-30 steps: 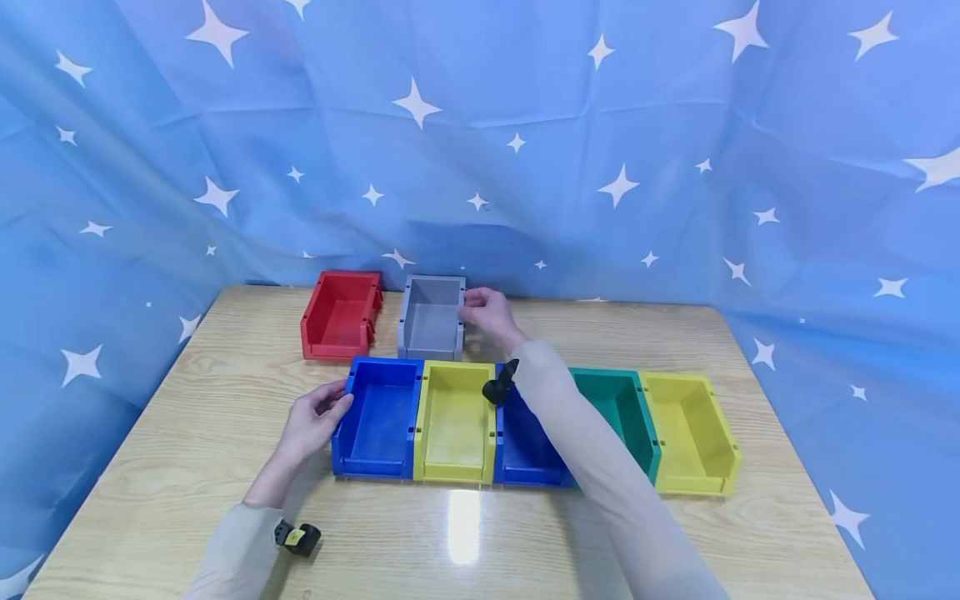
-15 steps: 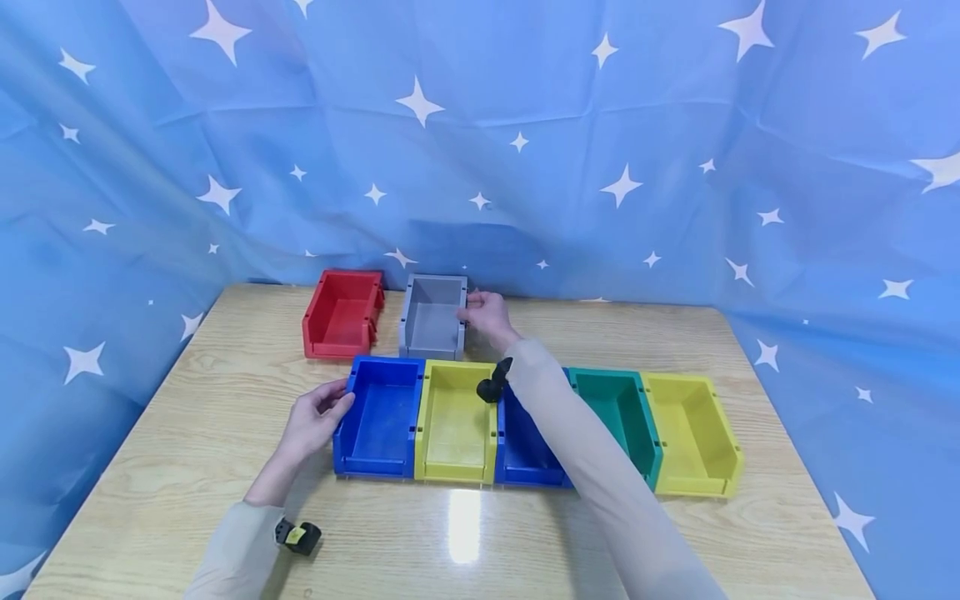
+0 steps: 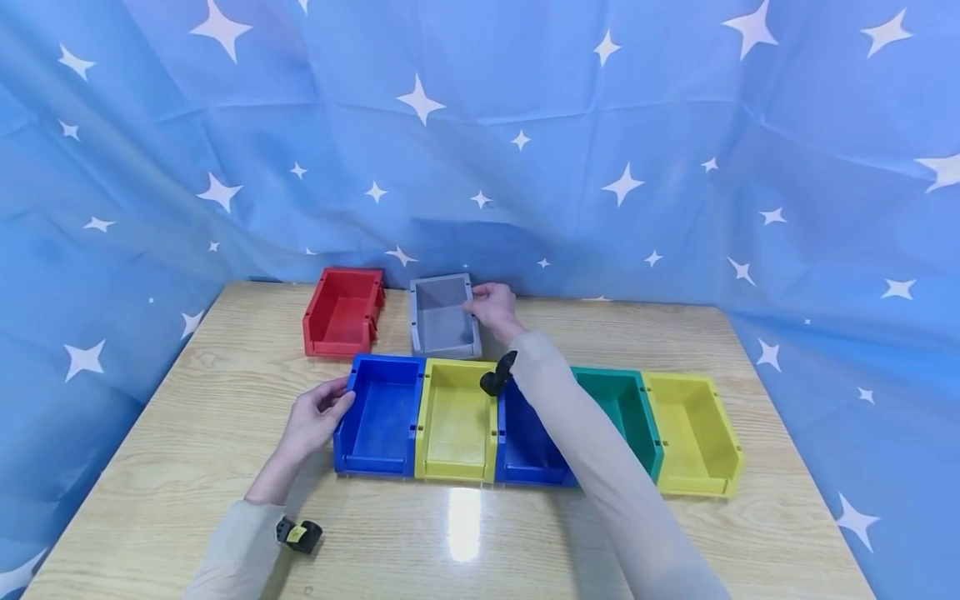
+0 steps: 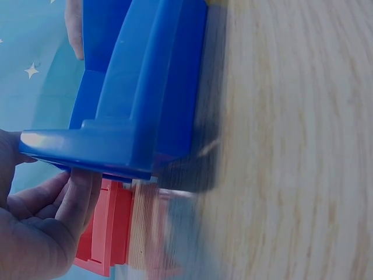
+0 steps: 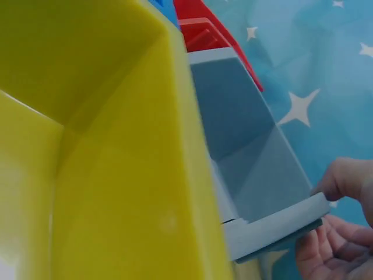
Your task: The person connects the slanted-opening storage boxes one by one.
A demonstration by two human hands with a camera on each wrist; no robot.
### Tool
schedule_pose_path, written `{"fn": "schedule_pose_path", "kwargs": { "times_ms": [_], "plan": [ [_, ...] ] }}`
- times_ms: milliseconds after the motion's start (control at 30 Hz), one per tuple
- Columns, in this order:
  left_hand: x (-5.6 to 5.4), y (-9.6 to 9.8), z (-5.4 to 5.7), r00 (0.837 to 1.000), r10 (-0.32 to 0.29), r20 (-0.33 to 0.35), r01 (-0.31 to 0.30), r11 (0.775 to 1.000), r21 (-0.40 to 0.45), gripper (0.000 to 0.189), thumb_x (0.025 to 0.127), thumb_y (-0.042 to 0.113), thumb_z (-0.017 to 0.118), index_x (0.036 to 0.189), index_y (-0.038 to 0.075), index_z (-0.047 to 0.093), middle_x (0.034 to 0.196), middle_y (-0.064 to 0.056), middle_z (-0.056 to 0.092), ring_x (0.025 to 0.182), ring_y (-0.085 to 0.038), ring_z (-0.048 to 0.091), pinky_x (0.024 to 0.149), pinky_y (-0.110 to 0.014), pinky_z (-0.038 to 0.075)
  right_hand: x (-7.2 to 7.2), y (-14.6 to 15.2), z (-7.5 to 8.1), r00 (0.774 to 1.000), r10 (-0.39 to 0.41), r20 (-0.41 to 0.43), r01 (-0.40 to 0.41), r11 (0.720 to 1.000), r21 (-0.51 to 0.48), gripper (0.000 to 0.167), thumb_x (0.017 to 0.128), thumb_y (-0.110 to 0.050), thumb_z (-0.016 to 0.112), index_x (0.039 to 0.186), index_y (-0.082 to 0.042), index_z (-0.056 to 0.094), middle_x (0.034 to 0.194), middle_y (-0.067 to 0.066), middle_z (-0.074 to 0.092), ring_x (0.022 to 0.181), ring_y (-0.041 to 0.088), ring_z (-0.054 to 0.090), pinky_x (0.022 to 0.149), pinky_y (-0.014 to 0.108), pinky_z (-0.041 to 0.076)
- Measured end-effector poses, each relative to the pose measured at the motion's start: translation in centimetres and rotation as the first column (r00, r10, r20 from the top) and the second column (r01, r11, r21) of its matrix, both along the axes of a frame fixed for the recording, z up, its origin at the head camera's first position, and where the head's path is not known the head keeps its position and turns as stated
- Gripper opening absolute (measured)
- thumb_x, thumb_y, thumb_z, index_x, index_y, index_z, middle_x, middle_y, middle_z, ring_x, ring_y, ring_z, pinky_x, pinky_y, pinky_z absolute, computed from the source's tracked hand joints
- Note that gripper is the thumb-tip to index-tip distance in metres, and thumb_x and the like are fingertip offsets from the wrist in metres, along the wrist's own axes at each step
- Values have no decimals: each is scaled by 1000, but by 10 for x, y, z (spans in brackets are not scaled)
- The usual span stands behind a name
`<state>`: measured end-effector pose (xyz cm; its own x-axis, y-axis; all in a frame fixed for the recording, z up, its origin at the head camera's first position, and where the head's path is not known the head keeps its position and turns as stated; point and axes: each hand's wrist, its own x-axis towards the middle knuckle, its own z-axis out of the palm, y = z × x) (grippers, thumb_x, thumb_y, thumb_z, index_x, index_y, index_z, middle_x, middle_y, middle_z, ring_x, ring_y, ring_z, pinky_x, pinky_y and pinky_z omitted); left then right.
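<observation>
My left hand point(image 3: 311, 419) grips the left side wall of a blue storage bin point(image 3: 381, 412), the leftmost of the front row. In the left wrist view, the thumb lies on the inner side of the blue rim point(image 4: 81, 143) and the fingers are curled beneath its outer edge. Behind that row, my right hand point(image 3: 495, 308) pinches the right rim of a grey storage bin point(image 3: 442, 317), which sits slightly turned on the table. The right wrist view has the thumb above the grey rim point(image 5: 280, 224), fingers below. Both bins have nothing inside.
Right of the blue bin, the row continues with a yellow bin point(image 3: 456, 417), a second blue bin point(image 3: 528, 450) partly under my right sleeve, a green bin point(image 3: 622, 408) and another yellow bin point(image 3: 690, 425). A red bin point(image 3: 343, 312) stands at the back left, before a starry blue curtain point(image 3: 540, 217).
The grey bin has turned a little, its front end swinging right, and shifted slightly right with my right hand. My left hand and the front row stay where they were.
</observation>
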<state>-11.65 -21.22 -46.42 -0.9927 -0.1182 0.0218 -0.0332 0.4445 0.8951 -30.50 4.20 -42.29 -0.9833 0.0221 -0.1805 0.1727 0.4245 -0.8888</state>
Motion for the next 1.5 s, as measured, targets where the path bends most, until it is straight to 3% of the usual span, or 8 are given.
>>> {"fn": "schedule_pose_path", "kwargs": {
  "times_ms": [233,433,500,733,933,1167,1300,1500],
  "plan": [
    [-2,2,0,1000,17,-24,-18,999,-27,32,93,8,57,119,-10,58,107,-26,63,96,-33,61,76,-10,45,-4,19,14,998,-46,-30,47,999,24,34,79,-7,70,112,-2,65,100,12,66,85,20,61,74,29,51],
    [-3,2,3,998,14,-57,-20,994,-105,31,92,5,58,118,-11,59,105,-26,64,93,-34,62,83,-39,52,2,40,35,997,-41,-64,41,999,0,37,79,-7,69,116,-2,64,102,12,65,90,21,59,76,29,50],
    [-2,3,4,998,17,-67,-25,993,-119,30,91,3,58,117,-12,59,103,-27,64,91,-35,63,82,-42,52,5,49,40,997,-37,-72,37,999,-1,37,80,-7,69,116,-1,64,104,13,64,91,21,58,74,28,50],
    [-1,1,6,990,37,-138,-60,984,-166,27,87,-2,60,111,-14,61,97,-28,65,84,-36,64,72,-28,55,17,85,57,996,-40,-77,37,999,-35,38,82,-4,65,119,2,61,105,14,62,89,19,55,70,24,48],
    [2,-11,6,984,78,-163,-111,972,-206,27,85,-2,61,109,-13,63,94,-27,67,78,-28,65,63,-6,44,29,125,72,993,-70,-90,68,997,-27,39,82,-2,60,120,3,61,94,8,58,81,13,51,65,18,46],
    [5,-20,8,978,76,-194,-114,975,-192,26,83,-4,61,106,-14,64,89,-29,66,68,11,51,57,-5,41,48,173,88,988,-80,-131,80,997,-6,42,82,0,58,124,5,57,91,5,59,77,8,52,61,14,46],
    [5,-21,9,980,82,-183,-118,974,-196,27,83,-3,61,107,-14,63,90,-29,66,68,14,48,57,-4,41,65,201,94,981,-82,-178,83,997,2,42,81,2,56,123,9,56,77,-7,58,71,3,53,61,12,47],
    [7,-24,12,984,96,-149,-126,970,-209,29,85,-1,60,111,-13,62,94,-29,66,68,19,44,58,-4,41,96,246,100,980,-78,-181,86,995,39,44,85,-1,55,128,9,51,75,-15,57,72,0,54,64,12,49]
  ]
}}
